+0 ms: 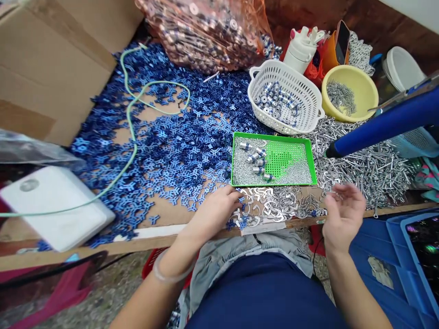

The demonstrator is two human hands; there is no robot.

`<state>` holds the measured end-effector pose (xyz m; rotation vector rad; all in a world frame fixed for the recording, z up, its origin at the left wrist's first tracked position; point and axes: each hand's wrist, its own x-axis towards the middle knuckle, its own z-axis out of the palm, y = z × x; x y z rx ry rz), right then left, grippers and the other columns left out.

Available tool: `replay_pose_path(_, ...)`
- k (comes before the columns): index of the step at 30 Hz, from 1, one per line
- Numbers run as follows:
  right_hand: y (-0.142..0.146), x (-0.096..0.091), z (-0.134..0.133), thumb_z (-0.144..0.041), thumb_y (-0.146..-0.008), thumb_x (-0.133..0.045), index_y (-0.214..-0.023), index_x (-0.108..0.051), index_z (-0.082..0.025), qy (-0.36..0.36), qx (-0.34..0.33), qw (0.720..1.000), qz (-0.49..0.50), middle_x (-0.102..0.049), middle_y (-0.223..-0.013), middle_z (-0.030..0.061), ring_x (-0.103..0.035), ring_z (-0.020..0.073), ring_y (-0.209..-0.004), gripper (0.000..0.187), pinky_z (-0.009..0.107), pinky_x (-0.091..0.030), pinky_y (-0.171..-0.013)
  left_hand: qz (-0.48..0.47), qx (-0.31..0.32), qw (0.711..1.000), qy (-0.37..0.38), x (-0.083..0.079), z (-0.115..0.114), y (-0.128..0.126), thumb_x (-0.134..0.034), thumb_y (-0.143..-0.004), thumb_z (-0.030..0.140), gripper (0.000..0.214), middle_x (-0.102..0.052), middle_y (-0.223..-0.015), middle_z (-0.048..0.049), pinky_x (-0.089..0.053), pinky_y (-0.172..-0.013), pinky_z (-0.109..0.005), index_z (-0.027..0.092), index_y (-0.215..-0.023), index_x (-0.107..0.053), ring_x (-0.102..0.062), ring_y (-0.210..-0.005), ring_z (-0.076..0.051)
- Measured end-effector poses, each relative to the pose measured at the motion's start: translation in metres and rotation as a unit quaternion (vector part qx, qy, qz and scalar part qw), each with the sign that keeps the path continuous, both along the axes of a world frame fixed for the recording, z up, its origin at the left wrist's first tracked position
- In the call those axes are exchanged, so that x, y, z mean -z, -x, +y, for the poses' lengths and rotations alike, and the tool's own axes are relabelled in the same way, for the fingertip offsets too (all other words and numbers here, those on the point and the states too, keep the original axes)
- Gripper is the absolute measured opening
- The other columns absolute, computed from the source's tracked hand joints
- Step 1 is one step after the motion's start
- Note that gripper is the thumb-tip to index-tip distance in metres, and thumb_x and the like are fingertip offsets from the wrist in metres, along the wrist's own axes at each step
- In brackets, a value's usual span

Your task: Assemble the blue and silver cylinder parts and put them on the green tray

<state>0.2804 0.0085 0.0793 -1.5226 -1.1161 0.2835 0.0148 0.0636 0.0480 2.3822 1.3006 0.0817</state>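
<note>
My left hand (222,206) rests at the table's front edge, fingers bent down and closed among blue three-armed pieces (243,220) and flat C-shaped metal clips (270,203). Its fingertips are partly hidden, so what they pinch, if anything, I cannot make out. To the right, my right hand (345,214) is raised with half-curled fingers and the thumb apart, beside the metal bolts (370,171); nothing is plainly held. Between and beyond both hands lies a green perforated tray (313,170), holding tiny silvery parts and several metal cylinders with blue bands (259,161).
A white basket (310,116) of cylinders and a yellow bowl (368,96) of small metal parts stand behind. A blue tool (384,123) juts in from the right. A green cord (132,123) crosses the blue pieces; a white box (56,208) sits left.
</note>
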Motion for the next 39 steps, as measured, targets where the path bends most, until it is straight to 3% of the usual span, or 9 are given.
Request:
replay_pose_path(3,0.023,0.009,-0.010,-0.021,-0.083,-0.057,-0.102,-0.058,-0.024,0.114,-0.107,0.984,-0.080,-0.058,-0.095,0.0038,-0.055,0.0179,-0.090,0.020,0.036,-0.046,-0.080,-0.007,0.019,1.000,0.014,-0.002,0.001,0.001,-0.051,-0.086,0.015,0.018,-0.062,-0.088,-0.0074,-0.049,-0.072,-0.032,0.016,-0.096,-0.065,-0.061,-0.082,-0.021)
replay_pose_path(7,0.054,0.018,-0.006,-0.023,-0.087,-0.053,-0.089,-0.062,-0.021,0.243,-0.251,0.908,-0.230,-0.059,-0.085,0.0042,-0.050,0.0203,-0.086,0.010,0.035,-0.043,-0.076,0.004,-0.002,1.000,0.021,-0.006,0.000,0.001,-0.052,-0.086,0.017,0.014,-0.062,-0.087,-0.0080,-0.049,-0.074,-0.034,0.014,-0.090,-0.065,-0.061,-0.083,-0.023)
replay_pose_path(13,0.084,0.026,0.009,-0.023,-0.084,-0.056,-0.090,-0.062,-0.018,0.294,-0.287,0.845,-0.342,-0.056,-0.087,0.0077,-0.045,0.0243,-0.084,0.010,0.039,-0.040,-0.074,-0.013,-0.042,0.999,0.012,-0.004,-0.005,0.002,-0.058,-0.082,0.020,0.008,-0.061,-0.089,-0.0064,-0.049,-0.068,-0.031,0.016,-0.087,-0.063,-0.061,-0.080,-0.021)
replay_pose_path(19,0.078,0.024,0.012,-0.019,-0.082,-0.059,-0.081,-0.059,-0.019,0.295,-0.295,0.868,-0.269,-0.057,-0.085,0.0047,-0.049,0.0214,-0.086,0.001,0.036,-0.043,-0.075,-0.041,-0.060,0.997,-0.017,0.000,-0.007,0.004,-0.063,-0.078,0.020,0.003,-0.064,-0.086,-0.0033,-0.049,-0.060,-0.028,0.019,-0.080,-0.062,-0.063,-0.075,-0.019)
replay_pose_path(22,0.068,0.013,0.010,-0.019,-0.081,-0.060,-0.078,-0.058,-0.020,0.293,-0.297,0.906,-0.070,-0.060,-0.080,0.0012,-0.055,0.0167,-0.079,0.003,0.030,-0.046,-0.069,-0.147,-0.056,0.986,-0.055,-0.008,-0.013,0.003,-0.061,-0.079,0.017,0.002,-0.067,-0.078,-0.0009,-0.050,-0.054,-0.024,0.019,-0.079,-0.061,-0.064,-0.066,-0.015)
replay_pose_path(26,0.063,-0.009,0.006,-0.024,-0.077,-0.067,-0.084,-0.064,-0.022,0.255,-0.277,0.916,0.136,-0.064,-0.074,-0.0012,-0.059,0.0125,-0.067,0.009,0.026,-0.050,-0.063,-0.330,-0.074,0.931,-0.139,-0.026,-0.029,-0.008,-0.057,-0.084,0.014,0.007,-0.071,-0.078,-0.0017,-0.055,-0.063,-0.021,0.018,-0.085,-0.063,-0.067,-0.069,-0.012)
replay_pose_path(29,0.067,-0.023,0.004,-0.017,-0.076,-0.068,-0.091,-0.067,-0.025,0.146,-0.282,0.940,0.122,-0.068,-0.078,-0.0002,-0.062,0.0129,-0.071,0.017,0.027,-0.052,-0.065,-0.385,-0.087,0.898,-0.191,-0.037,-0.039,-0.019,-0.060,-0.081,0.008,0.015,-0.073,-0.087,-0.0048,-0.057,-0.070,-0.023,0.018,-0.091,-0.066,-0.069,-0.077,-0.013)
replay_pose_path(33,0.073,-0.032,0.006,-0.007,-0.072,-0.069,-0.092,-0.068,-0.027,0.017,-0.283,0.958,0.042,-0.070,-0.077,-0.0009,-0.063,0.0135,-0.070,0.029,0.029,-0.052,-0.064,-0.438,-0.123,0.872,-0.182,-0.043,-0.045,-0.029,-0.062,-0.077,0.004,0.023,-0.073,-0.090,-0.0051,-0.058,-0.070,-0.023,0.020,-0.092,-0.069,-0.069,-0.078,-0.014)
replay_pose_path(39,0.071,-0.032,0.004,-0.001,-0.069,-0.069,-0.104,-0.066,-0.026,-0.061,-0.275,0.955,-0.097,-0.072,-0.078,0.0005,-0.065,0.0136,-0.068,0.043,0.029,-0.053,-0.061,-0.472,-0.170,0.852,-0.147,-0.047,-0.046,-0.036,-0.067,-0.072,0.001,0.027,-0.073,-0.089,-0.0031,-0.059,-0.070,-0.023,0.021,-0.090,-0.070,-0.069,-0.077,-0.013)
